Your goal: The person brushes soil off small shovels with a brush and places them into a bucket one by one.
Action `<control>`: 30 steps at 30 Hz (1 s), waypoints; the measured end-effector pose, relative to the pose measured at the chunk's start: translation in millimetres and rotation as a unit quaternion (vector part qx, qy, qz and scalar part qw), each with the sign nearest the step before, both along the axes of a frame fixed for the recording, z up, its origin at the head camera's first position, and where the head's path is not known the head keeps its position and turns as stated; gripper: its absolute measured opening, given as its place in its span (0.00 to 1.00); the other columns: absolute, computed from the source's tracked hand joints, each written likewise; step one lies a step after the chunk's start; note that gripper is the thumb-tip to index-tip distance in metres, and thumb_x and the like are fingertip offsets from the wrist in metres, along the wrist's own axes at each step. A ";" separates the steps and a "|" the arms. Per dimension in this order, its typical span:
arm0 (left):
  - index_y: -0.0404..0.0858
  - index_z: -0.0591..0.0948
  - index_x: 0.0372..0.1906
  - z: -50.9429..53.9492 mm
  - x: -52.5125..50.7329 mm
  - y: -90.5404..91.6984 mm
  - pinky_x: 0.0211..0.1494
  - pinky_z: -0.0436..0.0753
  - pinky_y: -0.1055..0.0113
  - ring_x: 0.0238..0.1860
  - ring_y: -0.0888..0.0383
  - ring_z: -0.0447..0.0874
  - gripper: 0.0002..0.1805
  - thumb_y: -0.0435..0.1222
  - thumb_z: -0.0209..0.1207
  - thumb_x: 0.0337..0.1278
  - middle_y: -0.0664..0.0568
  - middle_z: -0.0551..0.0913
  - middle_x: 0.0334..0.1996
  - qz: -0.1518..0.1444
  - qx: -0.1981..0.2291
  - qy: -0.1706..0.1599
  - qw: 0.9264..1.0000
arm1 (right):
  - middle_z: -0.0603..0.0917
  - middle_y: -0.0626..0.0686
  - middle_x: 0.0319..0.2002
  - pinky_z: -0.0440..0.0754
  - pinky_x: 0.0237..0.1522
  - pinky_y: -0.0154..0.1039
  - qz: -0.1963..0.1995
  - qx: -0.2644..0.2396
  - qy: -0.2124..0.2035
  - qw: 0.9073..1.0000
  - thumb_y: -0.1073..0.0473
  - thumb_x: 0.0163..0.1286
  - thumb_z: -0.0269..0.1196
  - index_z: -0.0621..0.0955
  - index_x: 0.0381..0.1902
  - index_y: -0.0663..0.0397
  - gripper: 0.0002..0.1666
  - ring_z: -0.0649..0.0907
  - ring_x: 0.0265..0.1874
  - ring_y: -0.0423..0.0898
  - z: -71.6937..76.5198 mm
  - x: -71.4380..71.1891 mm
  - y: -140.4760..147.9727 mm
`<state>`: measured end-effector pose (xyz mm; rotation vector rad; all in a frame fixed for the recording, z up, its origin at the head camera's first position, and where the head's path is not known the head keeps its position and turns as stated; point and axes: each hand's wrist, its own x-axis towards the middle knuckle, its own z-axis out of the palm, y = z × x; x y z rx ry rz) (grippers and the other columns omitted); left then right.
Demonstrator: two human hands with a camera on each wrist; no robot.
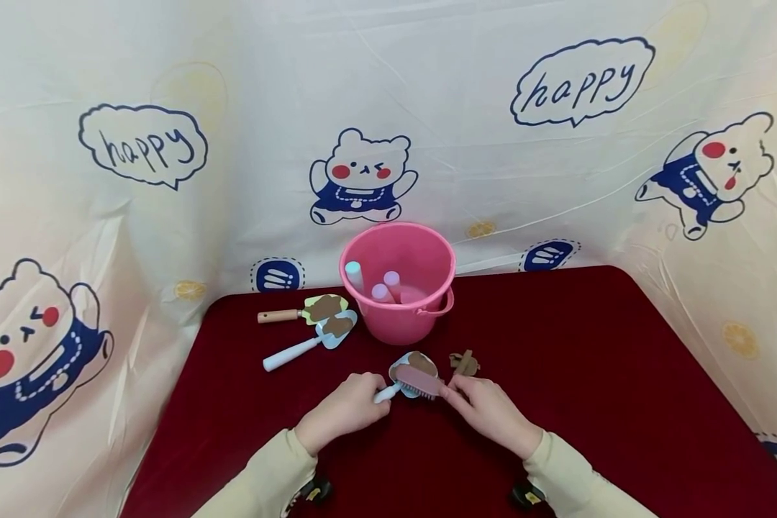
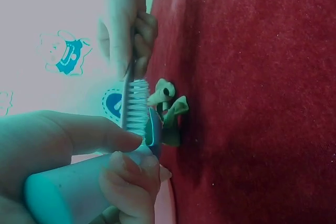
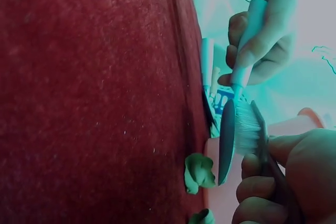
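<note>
My left hand (image 1: 346, 411) grips the pale handle of a small hand trowel (image 1: 387, 393). Brown clay-like matter (image 1: 422, 362) covers part of its light blue blade. A dusty-pink brush (image 1: 417, 378) is held by its handle in my right hand (image 1: 495, 416). In the right wrist view, the white bristles (image 3: 247, 129) meet one face of the trowel blade (image 3: 227, 140), which is raised off the table. Brown curled scraps (image 1: 465, 362) lie on the cloth just beyond my right hand.
A pink bucket (image 1: 398, 322) stands behind the hands, with several pastel-tipped handles inside. To its left lie two more brown-smeared trowels, one with a white handle (image 1: 291, 355), one with a wooden handle (image 1: 280, 316). Dark red cloth (image 1: 589, 360) covers the table; printed curtains surround it.
</note>
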<state>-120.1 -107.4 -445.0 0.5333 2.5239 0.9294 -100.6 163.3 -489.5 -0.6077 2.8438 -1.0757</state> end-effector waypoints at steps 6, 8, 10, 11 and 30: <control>0.34 0.85 0.36 3.6 1.4 -0.5 0.22 0.71 0.69 0.17 0.62 0.70 0.02 0.30 0.63 0.61 0.56 0.76 0.19 0.005 0.005 0.031 0.999 | 0.65 0.37 0.17 0.66 0.20 0.31 -0.031 0.026 0.025 0.999 0.48 0.80 0.61 0.76 0.26 0.42 0.18 0.63 0.16 0.31 -0.1 -2.1 4.0; 0.35 0.85 0.37 3.5 1.8 -0.9 0.22 0.72 0.69 0.17 0.62 0.71 0.03 0.29 0.63 0.59 0.56 0.76 0.20 0.005 0.005 0.034 0.999 | 0.66 0.37 0.17 0.67 0.21 0.31 -0.048 0.037 0.035 0.998 0.51 0.79 0.62 0.78 0.27 0.42 0.17 0.64 0.16 0.32 -0.9 -3.0 6.5; 0.36 0.85 0.37 2.9 2.4 -1.1 0.22 0.72 0.69 0.17 0.62 0.71 0.04 0.29 0.63 0.58 0.56 0.77 0.20 0.005 0.006 0.028 1.000 | 0.67 0.38 0.18 0.67 0.21 0.31 -0.062 0.040 0.035 0.997 0.52 0.78 0.63 0.78 0.27 0.43 0.16 0.64 0.16 0.32 -0.7 -2.9 8.8; 0.36 0.85 0.37 2.3 2.8 -1.1 0.22 0.73 0.69 0.17 0.62 0.72 0.04 0.29 0.63 0.58 0.56 0.77 0.20 0.006 0.008 0.023 1.000 | 0.67 0.38 0.18 0.68 0.22 0.31 -0.063 0.035 0.034 0.997 0.53 0.78 0.64 0.79 0.27 0.43 0.15 0.65 0.16 0.32 -0.7 -2.7 9.5; 0.33 0.85 0.40 0.0 5.0 4.8 0.22 0.73 0.69 0.17 0.63 0.72 0.05 0.29 0.63 0.61 0.56 0.77 0.22 0.016 0.014 0.035 0.999 | 0.67 0.37 0.16 0.68 0.22 0.30 -0.044 0.030 0.032 0.998 0.51 0.78 0.63 0.80 0.28 0.45 0.15 0.64 0.16 0.32 -2.4 -3.7 6.4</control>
